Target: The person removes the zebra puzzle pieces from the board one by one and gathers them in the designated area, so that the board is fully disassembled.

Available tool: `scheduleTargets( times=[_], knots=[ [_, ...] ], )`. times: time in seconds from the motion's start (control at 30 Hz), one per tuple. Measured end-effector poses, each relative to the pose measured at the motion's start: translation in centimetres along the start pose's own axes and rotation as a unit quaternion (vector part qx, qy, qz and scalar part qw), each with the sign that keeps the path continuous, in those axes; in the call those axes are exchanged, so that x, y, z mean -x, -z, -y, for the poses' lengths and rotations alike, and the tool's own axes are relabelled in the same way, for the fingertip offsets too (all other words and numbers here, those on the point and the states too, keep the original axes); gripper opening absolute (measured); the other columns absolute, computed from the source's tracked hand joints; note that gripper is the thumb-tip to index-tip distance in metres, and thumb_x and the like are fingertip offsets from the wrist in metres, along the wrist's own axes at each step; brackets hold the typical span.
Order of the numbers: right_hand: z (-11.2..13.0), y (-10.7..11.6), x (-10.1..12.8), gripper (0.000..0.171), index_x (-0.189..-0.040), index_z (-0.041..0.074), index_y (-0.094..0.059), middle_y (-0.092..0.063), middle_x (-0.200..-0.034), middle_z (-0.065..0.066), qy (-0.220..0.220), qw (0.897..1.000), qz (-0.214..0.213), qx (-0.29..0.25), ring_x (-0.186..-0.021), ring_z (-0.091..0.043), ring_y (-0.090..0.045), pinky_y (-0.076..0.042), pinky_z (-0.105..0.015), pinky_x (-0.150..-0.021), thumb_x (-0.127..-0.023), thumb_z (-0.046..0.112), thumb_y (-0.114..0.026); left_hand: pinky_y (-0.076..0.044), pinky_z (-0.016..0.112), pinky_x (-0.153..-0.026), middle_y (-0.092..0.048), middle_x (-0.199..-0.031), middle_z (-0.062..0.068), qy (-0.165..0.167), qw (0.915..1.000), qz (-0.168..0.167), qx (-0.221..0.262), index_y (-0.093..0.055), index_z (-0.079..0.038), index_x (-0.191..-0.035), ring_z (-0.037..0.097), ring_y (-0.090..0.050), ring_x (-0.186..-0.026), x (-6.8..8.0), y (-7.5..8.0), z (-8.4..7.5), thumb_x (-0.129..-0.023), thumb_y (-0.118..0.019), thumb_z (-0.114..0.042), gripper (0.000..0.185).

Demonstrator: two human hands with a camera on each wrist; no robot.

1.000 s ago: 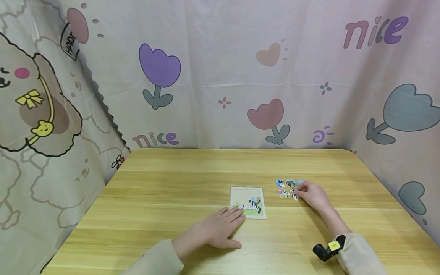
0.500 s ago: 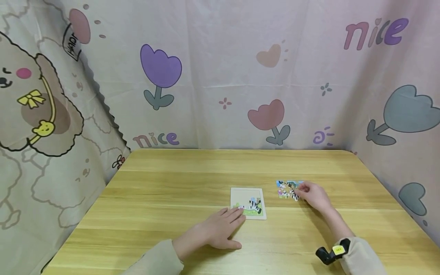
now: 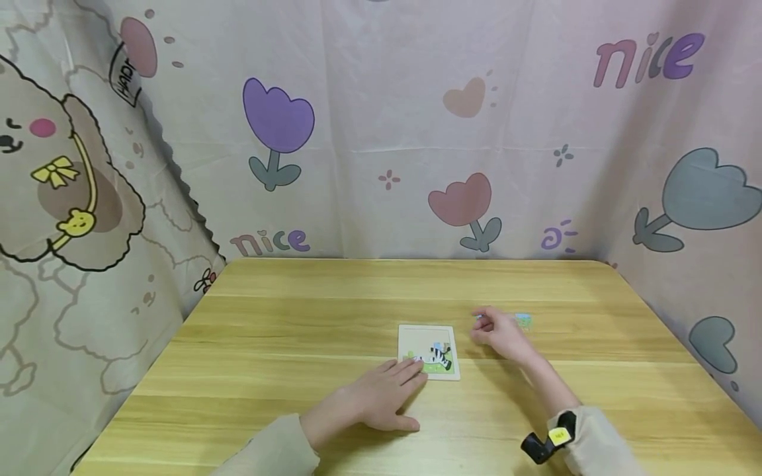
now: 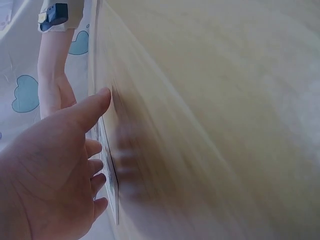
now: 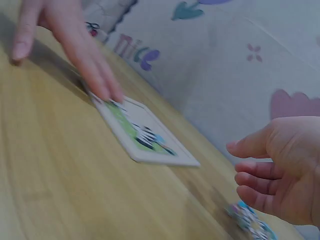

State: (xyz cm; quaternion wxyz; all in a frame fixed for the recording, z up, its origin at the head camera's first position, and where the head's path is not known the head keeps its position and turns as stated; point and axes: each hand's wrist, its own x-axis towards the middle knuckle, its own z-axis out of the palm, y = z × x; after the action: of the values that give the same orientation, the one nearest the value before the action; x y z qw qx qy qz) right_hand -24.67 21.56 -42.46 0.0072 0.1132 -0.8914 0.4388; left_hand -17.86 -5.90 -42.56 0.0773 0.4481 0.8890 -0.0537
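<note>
My left hand (image 3: 387, 396) lies flat with straight fingers, its fingertips resting on the lower left of a square puzzle board (image 3: 426, 334). Part of a zebra picture (image 3: 439, 358) is laid in the board's lower right. To the right of the board, my right hand (image 3: 503, 337) hovers above loose puzzle pieces (image 5: 252, 225), its fingers loosely bent. Thumb and fingers stand apart in the right wrist view, and I see nothing held between them. Most of the pieces are hidden under this hand in the head view; one blue-green piece (image 3: 523, 321) shows beyond it.
The wooden table (image 3: 297, 330) reaches to a printed curtain (image 3: 369, 132) at the back and sides. A black wrist camera (image 3: 548, 439) sticks out from the right sleeve (image 3: 601, 439) just above the tabletop.
My right hand has moved left from the right side of the loose pieces, and its fingertips have come apart. The left hand and the board have stayed in place.
</note>
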Motion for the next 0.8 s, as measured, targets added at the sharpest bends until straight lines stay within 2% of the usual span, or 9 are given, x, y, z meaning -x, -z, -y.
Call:
scheduleTargets(
  times=[0.1,0.2,0.33,0.4,0.47,0.57,0.8],
  knots=[
    [0.3,-1.3,-0.2,0.043,-0.117,-0.009,-0.054,-0.062,-0.092,-0.010,0.000,1.000,0.024,-0.008,-0.086,-0.022,-0.059,-0.052,-0.031,-0.075,-0.079,0.004,-0.069,-0.020,0.038,-0.111,-0.018,-0.153,0.008,-0.007,1.0000,0.004,0.000,-0.024,-0.012,-0.148,0.022,-0.016,-0.139,-0.3,0.2,-0.3,-0.089,-0.037,-0.064,0.080],
    [0.3,-2.4,-0.4,0.041,-0.115,-0.006,-0.057,-0.061,-0.092,-0.007,0.004,0.999,0.048,-0.013,-0.086,-0.019,-0.058,-0.051,-0.030,-0.076,-0.078,0.005,-0.070,-0.021,0.038,-0.111,-0.019,-0.153,0.008,-0.013,0.9999,0.003,-0.003,-0.025,-0.012,-0.147,0.023,-0.017,-0.139,-0.6,0.5,-0.6,-0.089,-0.037,-0.064,0.080],
    [0.3,-3.2,-0.5,0.040,-0.113,-0.009,-0.057,-0.059,-0.088,-0.008,0.053,0.995,0.088,-0.014,-0.081,-0.018,-0.055,-0.050,-0.025,-0.070,-0.076,0.001,-0.071,-0.020,0.037,-0.111,-0.018,-0.153,0.007,-0.016,0.9998,0.005,-0.008,-0.025,-0.012,-0.147,0.022,-0.017,-0.139,-1.1,0.8,-0.9,-0.089,-0.036,-0.064,0.079],
    [0.5,-3.4,-0.4,0.038,-0.110,-0.009,-0.058,-0.057,-0.084,-0.006,0.075,0.992,0.098,0.008,-0.077,-0.016,-0.053,-0.048,-0.024,-0.067,-0.076,0.001,-0.071,-0.020,0.037,-0.111,-0.017,-0.153,0.007,-0.019,0.9997,0.009,-0.013,-0.026,-0.013,-0.147,0.022,-0.016,-0.139,-1.4,0.8,-1.0,-0.089,-0.034,-0.065,0.079],
    [0.7,-3.5,-0.4,0.035,-0.107,-0.006,-0.061,-0.056,-0.081,-0.004,0.090,0.990,0.100,0.036,-0.074,-0.015,-0.051,-0.047,-0.024,-0.065,-0.075,0.001,-0.072,-0.020,0.036,-0.111,-0.017,-0.153,0.006,-0.023,0.9995,0.012,-0.017,-0.026,-0.013,-0.147,0.021,-0.016,-0.139,-1.7,0.8,-1.1,-0.089,-0.033,-0.065,0.079],
    [0.8,-3.7,-0.3,0.032,-0.105,-0.002,-0.063,-0.053,-0.081,-0.001,0.089,0.989,0.097,0.071,-0.072,-0.013,-0.048,-0.045,-0.024,-0.064,-0.076,0.004,-0.072,-0.020,0.036,-0.111,-0.016,-0.154,0.006,-0.027,0.9992,0.015,-0.023,-0.027,-0.013,-0.147,0.021,-0.016,-0.139,-2.0,0.8,-1.3,-0.089,-0.032,-0.066,0.078],
    [0.8,-3.7,-0.3,0.028,-0.103,-0.002,-0.064,-0.051,-0.085,-0.001,0.097,0.985,0.105,0.098,-0.074,-0.013,-0.047,-0.044,-0.025,-0.065,-0.078,0.008,-0.072,-0.020,0.034,-0.111,-0.016,-0.154,0.005,-0.023,0.9987,0.033,-0.033,-0.027,-0.016,-0.147,0.019,-0.014,-0.140,-2.4,0.7,-1.5,-0.089,-0.031,-0.067,0.078]
  ],
)
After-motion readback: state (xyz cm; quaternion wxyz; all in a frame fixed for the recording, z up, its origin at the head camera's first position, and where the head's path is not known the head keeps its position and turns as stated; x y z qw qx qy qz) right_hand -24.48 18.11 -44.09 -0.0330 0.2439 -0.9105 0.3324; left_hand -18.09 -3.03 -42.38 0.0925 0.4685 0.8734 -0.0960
